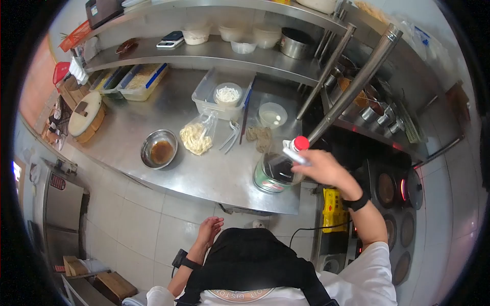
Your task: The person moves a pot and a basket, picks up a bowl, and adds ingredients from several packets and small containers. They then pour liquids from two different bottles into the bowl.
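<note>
My right hand (pixel 322 167) is closed beside the red-capped neck of a large jug (pixel 275 176) of dark liquid, which stands at the counter's right front corner. Between the fingers and the jug is a white handle-like piece (pixel 296 155); whether it belongs to the jug I cannot tell. Below the counter edge, my left hand (pixel 210 229) hangs with loosely curled fingers and nothing visible in it. Left of the jug are a brown cloth (pixel 259 136), metal tongs (pixel 232 137), a plastic bag of pale noodles (pixel 196 136) and a steel bowl (pixel 159 149) with brown liquid.
On the steel counter (pixel 214 181) stand a clear bin (pixel 204 94) holding a white-filled bowl, a tub (pixel 272 115) of liquid and a round wooden board (pixel 86 116). A shelf (pixel 204 58) runs above. Slanted metal posts (pixel 352 84) and round burners (pixel 386 187) are at the right.
</note>
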Demonstrator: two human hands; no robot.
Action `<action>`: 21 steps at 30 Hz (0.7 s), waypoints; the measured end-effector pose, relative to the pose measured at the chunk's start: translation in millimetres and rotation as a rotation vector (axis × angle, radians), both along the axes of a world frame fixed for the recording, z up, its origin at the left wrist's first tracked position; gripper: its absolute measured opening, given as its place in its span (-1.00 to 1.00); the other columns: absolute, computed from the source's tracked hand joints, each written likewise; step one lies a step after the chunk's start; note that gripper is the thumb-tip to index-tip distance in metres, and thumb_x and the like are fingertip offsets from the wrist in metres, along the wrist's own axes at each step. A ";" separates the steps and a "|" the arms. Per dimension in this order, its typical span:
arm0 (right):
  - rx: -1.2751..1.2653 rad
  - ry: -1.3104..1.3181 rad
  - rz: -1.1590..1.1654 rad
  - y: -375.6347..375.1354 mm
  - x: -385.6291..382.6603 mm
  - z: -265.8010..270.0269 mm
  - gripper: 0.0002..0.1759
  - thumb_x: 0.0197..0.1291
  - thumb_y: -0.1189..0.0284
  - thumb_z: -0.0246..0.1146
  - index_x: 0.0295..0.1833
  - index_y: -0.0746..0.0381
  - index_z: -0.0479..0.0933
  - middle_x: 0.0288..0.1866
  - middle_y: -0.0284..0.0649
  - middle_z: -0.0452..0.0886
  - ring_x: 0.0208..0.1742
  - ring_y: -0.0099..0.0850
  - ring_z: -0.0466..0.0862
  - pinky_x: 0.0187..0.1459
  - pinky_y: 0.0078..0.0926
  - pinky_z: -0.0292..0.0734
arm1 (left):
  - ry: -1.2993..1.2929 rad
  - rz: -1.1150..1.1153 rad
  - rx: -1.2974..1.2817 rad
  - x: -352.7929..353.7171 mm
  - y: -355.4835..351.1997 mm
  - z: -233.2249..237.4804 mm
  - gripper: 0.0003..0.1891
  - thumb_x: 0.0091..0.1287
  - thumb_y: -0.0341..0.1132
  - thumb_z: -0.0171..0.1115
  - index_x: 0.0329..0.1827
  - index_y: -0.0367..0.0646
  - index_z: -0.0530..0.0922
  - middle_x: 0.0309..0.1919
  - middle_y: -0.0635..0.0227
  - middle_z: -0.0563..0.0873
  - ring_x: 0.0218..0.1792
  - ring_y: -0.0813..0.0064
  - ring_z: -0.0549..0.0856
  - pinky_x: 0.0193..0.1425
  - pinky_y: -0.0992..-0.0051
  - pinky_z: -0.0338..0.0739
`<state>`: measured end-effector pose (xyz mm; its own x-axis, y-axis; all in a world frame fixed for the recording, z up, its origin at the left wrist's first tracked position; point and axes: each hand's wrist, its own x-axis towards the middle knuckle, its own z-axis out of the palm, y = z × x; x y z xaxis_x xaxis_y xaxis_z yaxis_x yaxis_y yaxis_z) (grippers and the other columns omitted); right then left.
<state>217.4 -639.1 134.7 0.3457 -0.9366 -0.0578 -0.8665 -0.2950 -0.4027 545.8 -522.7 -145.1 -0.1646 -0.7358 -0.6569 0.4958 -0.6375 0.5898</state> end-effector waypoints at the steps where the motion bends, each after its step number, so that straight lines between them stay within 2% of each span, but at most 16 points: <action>1: -0.061 0.010 -0.078 7.7 -10.7 12.1 -0.66 -0.03 0.20 0.22 -0.22 0.23 0.51 -0.41 -0.02 0.55 -0.37 -0.20 0.59 -0.33 -0.35 0.44 | -0.004 -0.008 0.006 -1.9 -1.0 0.4 -0.86 0.23 -0.34 -0.02 -0.19 -0.15 0.38 -0.17 0.24 0.58 -0.21 0.48 0.56 -0.16 0.55 0.44; 2: 0.011 -0.099 -0.126 13.2 -22.2 22.8 -0.72 -0.05 0.21 0.23 -0.37 0.22 0.54 -0.45 -0.09 0.56 -0.38 -0.21 0.59 -0.35 -0.36 0.43 | -0.010 -0.022 0.014 -3.3 -0.9 0.2 -0.87 0.23 -0.34 -0.02 -0.20 -0.14 0.38 -0.17 0.25 0.58 -0.21 0.48 0.56 -0.16 0.55 0.44; 3: 0.088 -0.033 -0.195 22.8 -29.2 38.3 -0.72 -0.05 0.21 0.24 -0.42 0.23 0.55 -0.49 -0.11 0.55 -0.44 -0.25 0.57 -0.39 -0.41 0.40 | -0.011 -0.041 0.028 -3.3 -1.2 -1.3 -0.87 0.23 -0.34 -0.02 -0.20 -0.14 0.38 -0.17 0.25 0.58 -0.21 0.48 0.56 -0.16 0.55 0.44; 5: 0.125 -0.047 -0.303 47.6 -42.3 49.3 -0.72 -0.05 0.24 0.25 -0.44 0.27 0.53 -0.58 -0.16 0.50 -0.53 -0.39 0.51 -0.45 -0.50 0.35 | -0.041 -0.089 0.042 -3.0 -4.0 -7.2 -0.86 0.24 -0.33 -0.04 -0.19 -0.13 0.38 -0.17 0.26 0.58 -0.20 0.47 0.56 -0.17 0.55 0.43; 6: 0.139 -0.045 -0.328 60.1 -49.8 54.1 -0.72 -0.05 0.24 0.25 -0.44 0.27 0.53 -0.58 -0.16 0.50 -0.53 -0.39 0.51 -0.45 -0.50 0.35 | -0.067 -0.122 0.037 -1.4 -3.9 -12.0 -0.83 0.26 -0.30 -0.06 -0.15 -0.12 0.39 -0.16 0.26 0.58 -0.19 0.46 0.56 -0.17 0.55 0.42; 9: 0.163 -0.241 -0.514 92.4 -62.8 68.9 -0.73 -0.08 0.33 0.27 -0.52 0.35 0.48 -0.69 -0.31 0.41 -0.58 -0.65 0.36 -0.52 -0.63 0.27 | -0.156 -0.218 0.136 12.3 -2.3 -40.2 -0.81 0.24 -0.28 -0.06 -0.14 -0.12 0.40 -0.18 0.30 0.60 -0.18 0.49 0.56 -0.16 0.56 0.40; 13: 0.179 -0.166 -0.629 113.2 -93.4 75.4 -0.78 -0.11 0.38 0.27 -0.51 0.35 0.51 -0.70 -0.33 0.41 -0.61 -0.66 0.35 -0.56 -0.63 0.25 | -0.318 -0.290 0.213 51.7 16.4 -86.5 -0.78 0.24 -0.24 -0.03 -0.12 -0.08 0.42 -0.20 0.32 0.60 -0.19 0.50 0.57 -0.20 0.58 0.41; 15: 0.272 -0.126 -0.619 113.6 -125.0 51.8 -0.78 -0.13 0.37 0.27 -0.51 0.34 0.53 -0.71 -0.31 0.42 -0.62 -0.66 0.36 -0.56 -0.63 0.25 | -0.404 -0.233 0.261 80.9 36.4 -118.2 -0.77 0.22 -0.24 0.00 -0.11 -0.09 0.42 -0.24 0.32 0.61 -0.25 0.50 0.59 -0.26 0.58 0.42; 17: 0.430 0.026 -0.601 106.7 -148.3 17.7 -0.75 -0.15 0.28 0.31 -0.46 0.26 0.59 -0.63 -0.19 0.54 -0.59 -0.49 0.52 -0.50 -0.53 0.36 | -0.529 -0.140 0.372 104.6 61.2 -145.1 -0.76 0.21 -0.26 0.02 -0.10 -0.12 0.41 -0.28 0.31 0.61 -0.33 0.49 0.61 -0.38 0.60 0.44; 18: 0.485 0.062 -0.542 101.0 -163.3 -8.6 -0.71 -0.16 0.20 0.32 -0.41 0.21 0.61 -0.55 -0.15 0.58 -0.52 -0.36 0.58 -0.45 -0.47 0.41 | -0.540 -0.085 0.446 115.8 76.8 -154.1 -0.76 0.20 -0.27 0.02 -0.10 -0.13 0.41 -0.29 0.30 0.61 -0.35 0.49 0.61 -0.42 0.62 0.44; 19: 0.557 0.050 -0.495 95.7 -184.8 -45.7 -0.66 -0.15 0.13 0.31 -0.37 0.18 0.61 -0.51 -0.15 0.59 -0.48 -0.32 0.59 -0.42 -0.44 0.43 | -0.553 -0.030 0.523 123.2 91.8 -158.4 -0.75 0.20 -0.28 0.03 -0.09 -0.15 0.41 -0.31 0.29 0.60 -0.37 0.49 0.61 -0.47 0.63 0.44; 21: 0.622 0.136 -0.399 79.0 -223.2 -123.4 -0.61 -0.11 0.09 0.25 -0.40 0.22 0.59 -0.51 -0.13 0.59 -0.47 -0.35 0.60 -0.42 -0.44 0.44 | -0.541 -0.009 0.564 128.3 123.5 -145.5 -0.76 0.20 -0.31 0.03 -0.09 -0.17 0.40 -0.31 0.27 0.61 -0.42 0.49 0.61 -0.54 0.65 0.42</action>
<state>-5.7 -560.1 11.3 -0.0609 -0.7701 -0.6350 -0.9139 0.2988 -0.2746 674.1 -399.2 -290.6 0.2806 -0.2669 -0.9220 0.2252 -0.9154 0.3336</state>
